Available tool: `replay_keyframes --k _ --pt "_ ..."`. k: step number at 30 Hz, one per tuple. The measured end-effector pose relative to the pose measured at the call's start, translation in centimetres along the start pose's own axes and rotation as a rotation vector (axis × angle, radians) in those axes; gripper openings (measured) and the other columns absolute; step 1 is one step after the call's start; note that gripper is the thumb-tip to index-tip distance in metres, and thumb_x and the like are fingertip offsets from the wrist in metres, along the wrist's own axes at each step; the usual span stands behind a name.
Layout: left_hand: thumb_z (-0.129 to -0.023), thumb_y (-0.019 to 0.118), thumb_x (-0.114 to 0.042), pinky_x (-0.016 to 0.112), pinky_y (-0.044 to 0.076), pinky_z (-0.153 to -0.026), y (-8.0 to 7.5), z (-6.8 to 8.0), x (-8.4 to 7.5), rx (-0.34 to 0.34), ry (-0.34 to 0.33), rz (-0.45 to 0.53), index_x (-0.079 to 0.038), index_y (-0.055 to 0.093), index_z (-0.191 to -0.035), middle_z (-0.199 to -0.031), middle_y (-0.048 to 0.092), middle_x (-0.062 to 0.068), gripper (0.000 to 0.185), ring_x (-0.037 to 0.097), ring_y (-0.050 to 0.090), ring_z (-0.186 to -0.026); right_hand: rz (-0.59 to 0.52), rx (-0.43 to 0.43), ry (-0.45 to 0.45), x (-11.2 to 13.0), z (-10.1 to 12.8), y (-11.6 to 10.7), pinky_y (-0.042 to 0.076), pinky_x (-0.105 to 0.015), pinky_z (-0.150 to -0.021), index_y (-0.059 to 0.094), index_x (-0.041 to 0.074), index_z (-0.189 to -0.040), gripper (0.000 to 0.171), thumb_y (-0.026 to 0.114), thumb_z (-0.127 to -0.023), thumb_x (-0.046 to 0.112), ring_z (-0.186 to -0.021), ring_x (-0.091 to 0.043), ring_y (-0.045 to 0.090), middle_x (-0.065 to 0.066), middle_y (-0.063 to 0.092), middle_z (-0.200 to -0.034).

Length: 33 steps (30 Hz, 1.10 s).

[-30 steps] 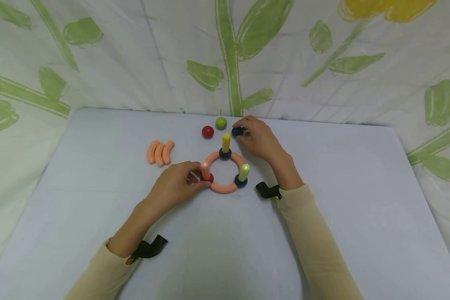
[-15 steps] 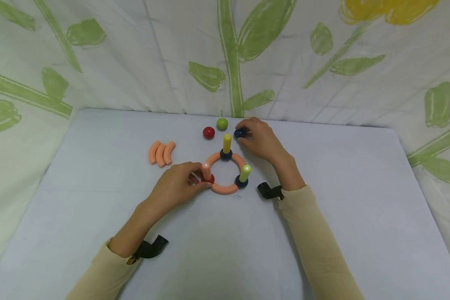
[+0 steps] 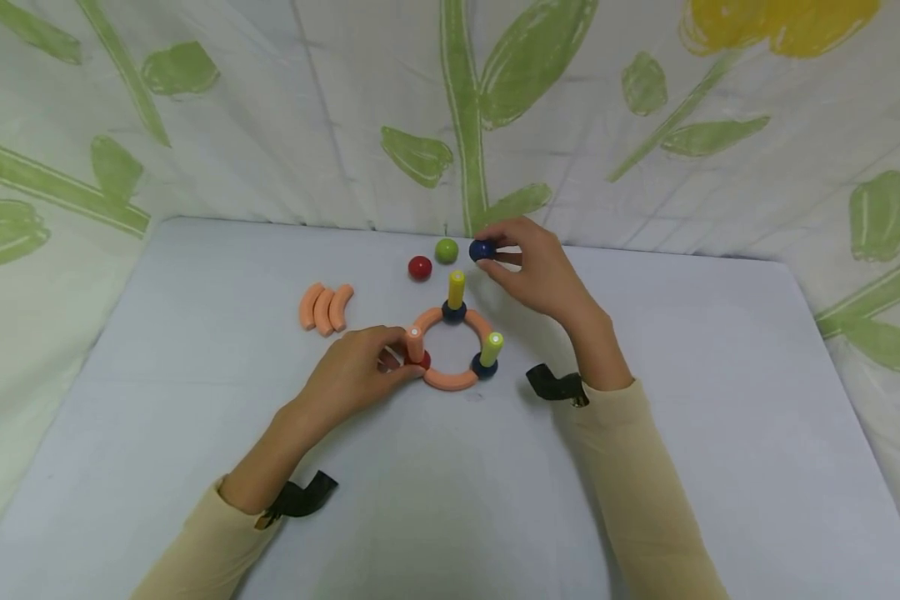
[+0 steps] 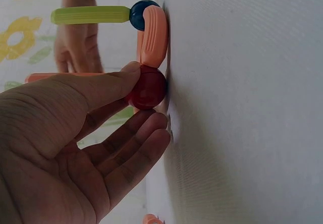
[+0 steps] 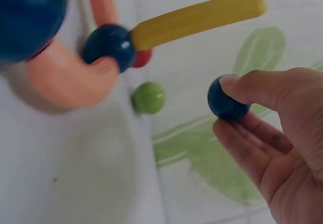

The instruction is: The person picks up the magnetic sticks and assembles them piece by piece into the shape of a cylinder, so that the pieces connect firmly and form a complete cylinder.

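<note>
An orange ring of curved pieces lies on the table, joined by balls with upright sticks: a yellow stick on a dark blue ball, a lime stick, and an orange stick. My left hand pinches the red ball at the ring's left joint. My right hand holds a dark blue ball between thumb and fingers, lifted above the table behind the ring.
A red ball and a green ball lie loose behind the ring. Three spare orange curved pieces sit to the left. The grey table is backed by a leaf-printed cloth.
My right hand has lifted the dark blue ball off the table and raised it slightly. The left hand has stayed on the ring's red ball.
</note>
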<state>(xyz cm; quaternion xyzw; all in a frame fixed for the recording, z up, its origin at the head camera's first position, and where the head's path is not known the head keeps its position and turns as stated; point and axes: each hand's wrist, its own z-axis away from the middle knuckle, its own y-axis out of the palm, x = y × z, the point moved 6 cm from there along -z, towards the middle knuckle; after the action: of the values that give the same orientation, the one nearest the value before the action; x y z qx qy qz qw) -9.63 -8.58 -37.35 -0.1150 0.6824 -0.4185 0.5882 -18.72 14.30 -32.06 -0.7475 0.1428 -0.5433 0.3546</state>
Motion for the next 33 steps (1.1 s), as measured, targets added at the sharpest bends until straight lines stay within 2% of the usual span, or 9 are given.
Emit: replay_keyframes --k 7,11,19,26,33 --pt "-0.093 0.084 -0.026 0.036 0.061 -0.084 0.1 -0.2 0.0 0.003 -0.003 0.002 -0.022 0.073 -0.096 -0.1 0.078 -0.004 0.013 0.012 0.071 -0.088 -0.086 -0.078 -0.092 3.4 1.0 -2.1 0.06 -0.034 -0.102 0.069 0.003 -0.129 0.032 0.075 -0.098 0.008 -0.121 -0.023 0.07 -0.013 0.065 -0.127" --pt "-0.092 0.084 -0.027 0.035 0.061 -0.083 0.4 -0.3 -0.1 0.006 0.0 0.004 -0.022 0.072 -0.096 -0.1 0.078 -0.005 0.014 0.012 0.07 -0.088 -0.116 -0.086 -0.138 4.5 1.9 -2.5 0.06 -0.032 -0.101 0.07 0.004 -0.127 0.031 0.075 -0.098 0.007 -0.12 -0.018 0.07 -0.009 0.066 -0.126" --pt "-0.093 0.084 -0.027 0.034 0.06 -0.083 0.7 -0.1 -0.1 0.022 0.003 0.008 -0.023 0.071 -0.096 -0.102 0.078 -0.006 0.014 0.011 0.07 -0.088 -0.118 -0.044 -0.198 6.2 3.3 -2.0 0.061 -0.032 -0.099 0.071 0.006 -0.127 0.032 0.077 -0.096 0.005 -0.116 -0.016 0.07 -0.006 0.068 -0.124" --pt "-0.093 0.084 -0.028 0.036 0.061 -0.083 0.3 0.1 0.1 0.007 0.003 0.0 -0.024 0.072 -0.097 -0.101 0.078 -0.008 0.013 0.011 0.07 -0.089 -0.102 -0.03 -0.255 7.7 3.3 -1.8 0.061 -0.03 -0.1 0.069 0.004 -0.128 0.034 0.077 -0.095 0.001 -0.116 -0.017 0.07 -0.008 0.068 -0.124" --pt "-0.094 0.083 -0.03 0.034 0.06 -0.082 0.1 0.1 0.3 0.009 -0.002 -0.002 -0.024 0.072 -0.098 -0.101 0.078 -0.007 0.013 0.011 0.07 -0.089 -0.068 -0.003 -0.267 7.7 2.9 -0.9 0.061 -0.033 -0.1 0.069 0.004 -0.126 0.032 0.076 -0.095 -0.001 -0.117 -0.018 0.07 -0.009 0.069 -0.124"
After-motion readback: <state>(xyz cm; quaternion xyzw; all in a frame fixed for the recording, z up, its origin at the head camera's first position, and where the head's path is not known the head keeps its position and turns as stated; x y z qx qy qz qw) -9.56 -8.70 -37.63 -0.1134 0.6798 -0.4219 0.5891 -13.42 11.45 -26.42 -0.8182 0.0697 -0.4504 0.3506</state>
